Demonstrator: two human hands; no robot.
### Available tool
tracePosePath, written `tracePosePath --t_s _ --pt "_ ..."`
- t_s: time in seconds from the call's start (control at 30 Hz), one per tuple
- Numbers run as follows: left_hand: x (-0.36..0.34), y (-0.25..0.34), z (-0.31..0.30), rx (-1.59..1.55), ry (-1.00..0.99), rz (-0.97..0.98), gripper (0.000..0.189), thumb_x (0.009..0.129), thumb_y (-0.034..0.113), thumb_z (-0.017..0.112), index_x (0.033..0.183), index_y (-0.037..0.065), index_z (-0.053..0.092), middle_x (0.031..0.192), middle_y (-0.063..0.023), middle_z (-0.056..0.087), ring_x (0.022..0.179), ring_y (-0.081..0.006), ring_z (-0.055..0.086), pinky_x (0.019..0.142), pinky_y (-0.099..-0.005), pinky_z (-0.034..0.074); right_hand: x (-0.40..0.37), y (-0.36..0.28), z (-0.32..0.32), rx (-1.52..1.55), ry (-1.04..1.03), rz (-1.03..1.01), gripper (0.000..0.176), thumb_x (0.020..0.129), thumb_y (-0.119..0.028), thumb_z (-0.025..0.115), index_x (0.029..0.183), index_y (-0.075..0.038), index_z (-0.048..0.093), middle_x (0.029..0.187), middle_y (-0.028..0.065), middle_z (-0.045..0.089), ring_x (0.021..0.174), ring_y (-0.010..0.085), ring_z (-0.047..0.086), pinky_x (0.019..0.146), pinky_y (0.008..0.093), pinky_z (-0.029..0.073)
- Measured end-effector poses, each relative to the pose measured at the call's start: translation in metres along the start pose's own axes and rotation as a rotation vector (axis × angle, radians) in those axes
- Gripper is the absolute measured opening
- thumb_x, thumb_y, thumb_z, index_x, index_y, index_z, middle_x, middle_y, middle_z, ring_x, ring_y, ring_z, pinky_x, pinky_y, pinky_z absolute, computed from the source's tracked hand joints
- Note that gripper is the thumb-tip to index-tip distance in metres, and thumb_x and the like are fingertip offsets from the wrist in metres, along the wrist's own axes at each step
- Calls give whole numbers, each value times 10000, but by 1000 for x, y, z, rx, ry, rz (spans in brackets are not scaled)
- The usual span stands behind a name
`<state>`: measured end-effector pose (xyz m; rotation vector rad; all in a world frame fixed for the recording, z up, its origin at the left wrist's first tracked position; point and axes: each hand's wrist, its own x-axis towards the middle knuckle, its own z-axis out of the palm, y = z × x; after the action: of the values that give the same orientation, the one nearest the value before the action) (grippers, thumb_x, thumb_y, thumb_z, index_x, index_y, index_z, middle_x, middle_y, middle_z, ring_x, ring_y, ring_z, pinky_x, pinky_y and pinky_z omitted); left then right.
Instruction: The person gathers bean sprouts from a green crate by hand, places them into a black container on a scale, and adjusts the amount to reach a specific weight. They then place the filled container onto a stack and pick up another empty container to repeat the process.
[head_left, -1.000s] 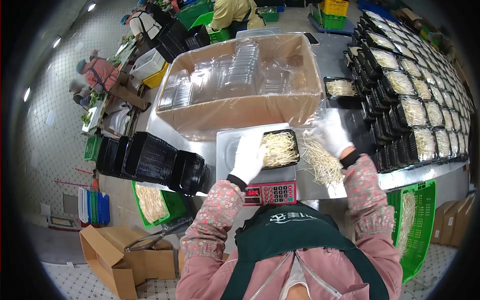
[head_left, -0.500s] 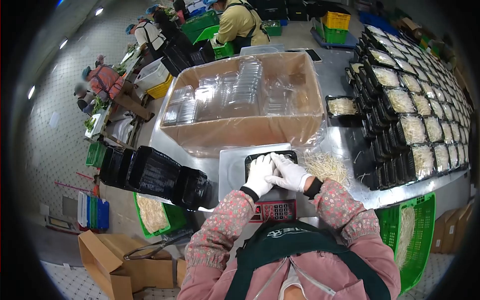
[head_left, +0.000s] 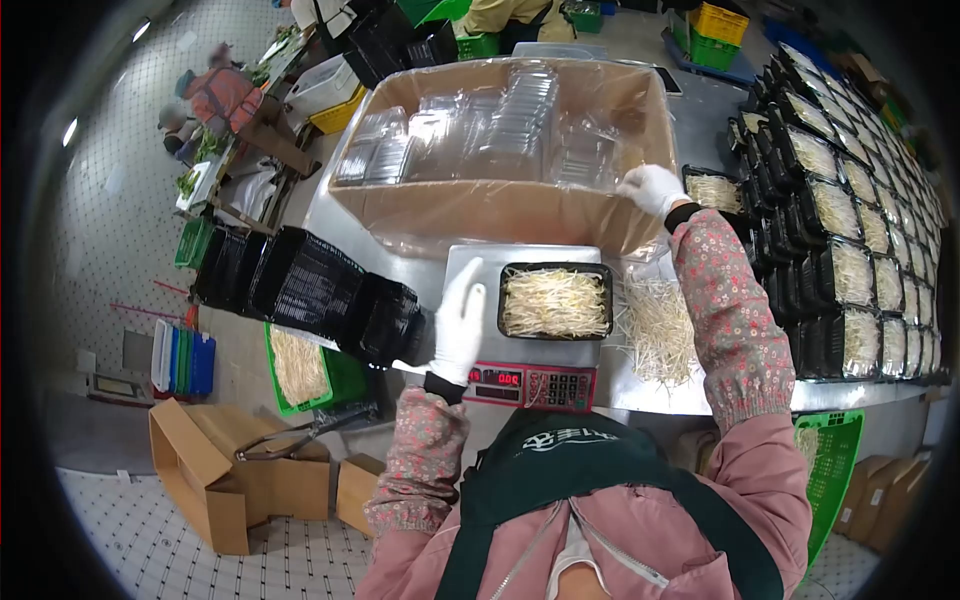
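Note:
A black tray of bean sprouts sits on the metal plate of a scale, its sprouts level with the rim. Just left of the tray is my left hand, white-gloved, fingers stretched out and holding nothing. My right hand, also gloved, reaches over the near right edge of a cardboard carton lined with clear film. Its fingers look loosely bent and apart, with nothing visible in them. Inside the carton are stacks of clear plastic lids. The scale's red panel faces me.
Loose sprouts lie right of the scale. Filled trays stand in tall stacks at the right, and one more tray sits beside the carton. Empty black trays are stacked at the left. Green crates flank the table; people work beyond.
Both hands have come off the sprout tray, which is now uncovered. My left hand moved left; my right hand moved up and right to the carton's edge. The camera view has shifted.

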<state>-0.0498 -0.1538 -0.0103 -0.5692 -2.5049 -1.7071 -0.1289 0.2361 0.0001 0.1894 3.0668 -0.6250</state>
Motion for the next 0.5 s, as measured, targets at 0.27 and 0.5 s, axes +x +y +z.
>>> tracePosePath --t_s 0.27,0.5 --pt "-16 -2 -51 -427 186 -196 430 1039 229 458 1357 -60 469 1304 -199 564 1127 -244 611 903 -311 521 -33 -15 -37 191 676 -375 231 908 -205 650 1126 -139 690 1024 104 692 903 249 667 797 330 523" --pt "-2 41 -28 -881 -2 -22 650 986 404 543 1451 -3 341 1335 -216 519 1092 -266 608 830 -340 546 -134 -113 -50 1163 424 -364 362 934 -114 629 1287 -53 577 965 4 669 692 43 599 585 166 490"
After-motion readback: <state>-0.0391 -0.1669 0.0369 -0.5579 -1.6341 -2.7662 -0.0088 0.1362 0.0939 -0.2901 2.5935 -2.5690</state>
